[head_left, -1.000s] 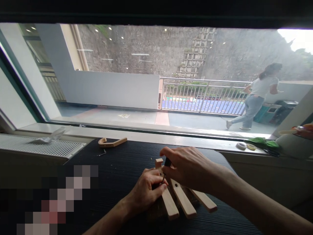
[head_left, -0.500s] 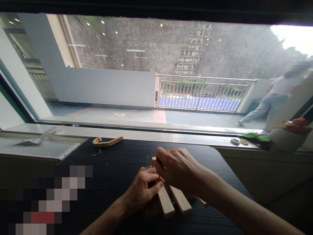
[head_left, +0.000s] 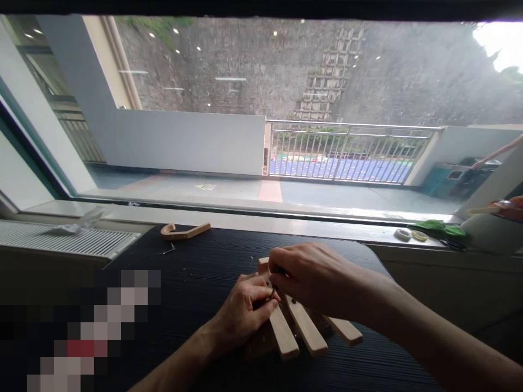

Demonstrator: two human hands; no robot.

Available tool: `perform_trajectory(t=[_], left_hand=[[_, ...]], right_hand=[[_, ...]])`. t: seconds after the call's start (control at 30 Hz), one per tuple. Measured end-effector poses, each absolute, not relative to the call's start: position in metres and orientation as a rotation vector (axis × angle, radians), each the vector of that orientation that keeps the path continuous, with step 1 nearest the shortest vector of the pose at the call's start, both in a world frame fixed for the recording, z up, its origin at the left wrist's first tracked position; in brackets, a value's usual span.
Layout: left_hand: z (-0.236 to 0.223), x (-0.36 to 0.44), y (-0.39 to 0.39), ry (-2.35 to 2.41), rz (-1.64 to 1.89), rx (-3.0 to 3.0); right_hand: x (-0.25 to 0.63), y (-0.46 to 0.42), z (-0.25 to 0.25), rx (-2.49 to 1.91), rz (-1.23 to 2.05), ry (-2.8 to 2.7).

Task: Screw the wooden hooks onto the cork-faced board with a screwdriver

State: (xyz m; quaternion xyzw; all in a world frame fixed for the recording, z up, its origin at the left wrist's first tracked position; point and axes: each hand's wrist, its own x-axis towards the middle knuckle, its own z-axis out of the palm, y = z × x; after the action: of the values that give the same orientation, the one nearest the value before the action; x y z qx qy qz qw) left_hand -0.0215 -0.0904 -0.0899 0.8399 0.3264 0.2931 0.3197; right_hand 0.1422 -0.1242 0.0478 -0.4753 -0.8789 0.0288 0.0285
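Observation:
My left hand (head_left: 241,307) is closed on the upper part of a pale wooden strip (head_left: 287,338), thumb and fingers pinched near a thin dark shaft. My right hand (head_left: 308,272), palm down, grips a small dark tool (head_left: 279,270), whose kind its fingers mostly hide. The tool points down toward my left fingertips. Beside the first strip lies a second wooden strip (head_left: 311,333) with a dark hole in it. A third wooden strip (head_left: 346,331) shows partly under my right forearm. The strips' far ends are largely covered by my hands.
On the black table (head_left: 196,294), a curved wooden hook (head_left: 190,234) and small screws (head_left: 168,249) lie at the back left. Tape rolls (head_left: 403,234) and a green cloth (head_left: 439,228) rest on the sill. A radiator (head_left: 102,239) stands left, below the window.
The view has shifted slightly. My right forearm has lifted or turned a little, showing more of the third strip and the second strip's hole. Outside, the walking person has mostly left the view.

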Motion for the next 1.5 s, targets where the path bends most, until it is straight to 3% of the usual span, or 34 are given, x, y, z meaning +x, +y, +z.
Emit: perform_trajectory(t=[0.27, 0.63, 1.5], left_hand=[[-0.091, -0.021, -0.091, 0.880, 0.772, 2.214], [-0.088, -0.023, -0.090, 0.853, 0.767, 2.196], [-0.088, -0.030, -0.083, 0.692, 0.772, 2.219]], right_hand=[[0.137, -0.114, 0.029, -1.583, -0.168, -2.589], [0.151, -0.115, 0.043, -1.370, 0.217, -2.663], [0.141, -0.113, 0.040, -1.507, -0.032, -2.662]])
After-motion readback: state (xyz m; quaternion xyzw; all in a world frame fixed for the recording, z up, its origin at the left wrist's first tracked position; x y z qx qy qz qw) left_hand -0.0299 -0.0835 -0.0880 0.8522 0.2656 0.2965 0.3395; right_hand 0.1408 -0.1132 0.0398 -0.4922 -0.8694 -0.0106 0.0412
